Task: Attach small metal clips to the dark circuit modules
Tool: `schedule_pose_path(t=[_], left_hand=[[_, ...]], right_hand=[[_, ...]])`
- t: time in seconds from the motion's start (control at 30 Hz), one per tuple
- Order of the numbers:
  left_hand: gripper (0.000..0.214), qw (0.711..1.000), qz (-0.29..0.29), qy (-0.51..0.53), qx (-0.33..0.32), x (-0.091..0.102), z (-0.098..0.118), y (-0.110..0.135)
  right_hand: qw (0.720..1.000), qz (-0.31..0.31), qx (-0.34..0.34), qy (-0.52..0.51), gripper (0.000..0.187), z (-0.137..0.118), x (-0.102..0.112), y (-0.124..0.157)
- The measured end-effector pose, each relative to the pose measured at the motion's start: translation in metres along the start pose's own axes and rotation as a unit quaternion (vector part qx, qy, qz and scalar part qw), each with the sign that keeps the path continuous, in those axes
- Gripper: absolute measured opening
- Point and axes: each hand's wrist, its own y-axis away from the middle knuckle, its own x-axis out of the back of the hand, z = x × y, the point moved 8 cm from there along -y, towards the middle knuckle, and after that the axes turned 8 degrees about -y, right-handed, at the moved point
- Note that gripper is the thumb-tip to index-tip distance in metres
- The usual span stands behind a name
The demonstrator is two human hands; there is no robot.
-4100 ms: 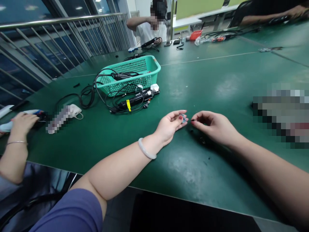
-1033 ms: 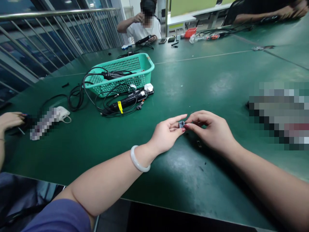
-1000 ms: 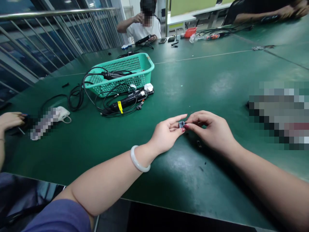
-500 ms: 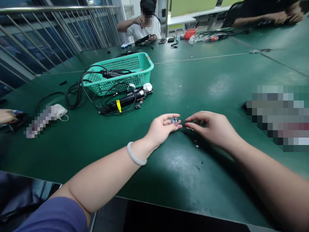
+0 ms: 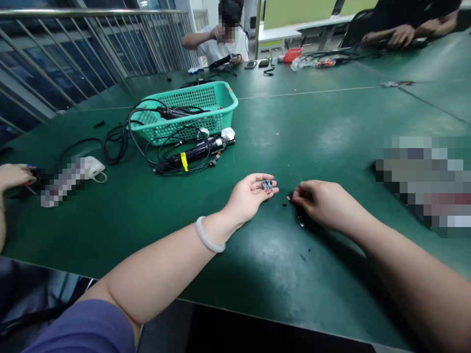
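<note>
My left hand, with a pale bangle on its wrist, holds a small grey part with dark spots between thumb and fingers, just above the table. To its right my right hand has thumb and fingers pinched together low at the tabletop. A tiny pale-and-reddish piece shows at those fingertips; its kind is too small to tell. Beneath that hand lies a small rectangular frame-like piece. Between the hands rests a tiny black piece.
A green basket with black corded tools stands ahead left. Before it lies a black corded tool with a yellow tag. A blurred-out dark object is at right, a white power strip at left. Other people sit around the green table.
My right hand has moved slightly right and down, away from the left hand, and its fingertips have closed beside the pale piece. My left hand stays nearly still with the grey part.
</note>
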Motion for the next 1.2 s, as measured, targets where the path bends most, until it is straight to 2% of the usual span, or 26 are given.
schedule_pose_path(t=[0.13,0.3,0.4,0.53,0.7,0.83,0.97,1.07,1.13,1.2], left_hand=[[0.027,1.000,-0.005,0.005,0.001,0.000,-0.001,-0.001],[0.029,1.000,-0.017,0.001,-0.009,0.000,-0.001,-0.001],[0.031,0.999,-0.027,-0.017,-0.014,-0.002,-0.002,-0.001],[0.036,0.998,-0.041,-0.037,-0.019,-0.004,-0.002,-0.002],[0.033,0.998,-0.044,-0.047,-0.021,-0.006,-0.001,-0.002],[0.034,0.997,-0.046,-0.050,-0.032,-0.006,0.001,-0.002],[0.036,0.996,-0.044,-0.065,-0.040,-0.004,0.001,-0.002],[0.036,0.996,-0.043,-0.059,-0.042,-0.004,0.000,-0.003],[0.036,0.997,-0.045,-0.051,-0.039,-0.004,-0.001,-0.004],[0.035,0.997,-0.047,-0.050,-0.036,-0.005,-0.001,-0.004]], right_hand=[[1.000,-0.004,-0.025,-0.002,0.014,-0.001,0.008,0.002],[0.998,-0.054,-0.018,0.020,0.022,0.000,0.004,0.004],[0.999,-0.036,-0.011,0.029,0.026,0.000,0.006,0.003],[1.000,-0.008,0.007,0.012,0.023,-0.003,0.004,0.001],[1.000,0.000,0.022,0.001,0.019,-0.004,-0.003,-0.002],[1.000,0.000,0.027,0.006,0.016,-0.007,0.003,0.001],[0.999,-0.042,0.015,-0.005,0.012,-0.010,0.004,0.006],[0.995,-0.100,0.000,-0.026,0.008,-0.013,-0.004,0.009],[0.991,-0.129,-0.007,-0.034,0.011,-0.014,-0.010,0.010],[0.991,-0.124,-0.005,-0.042,0.014,-0.017,-0.009,0.010]])
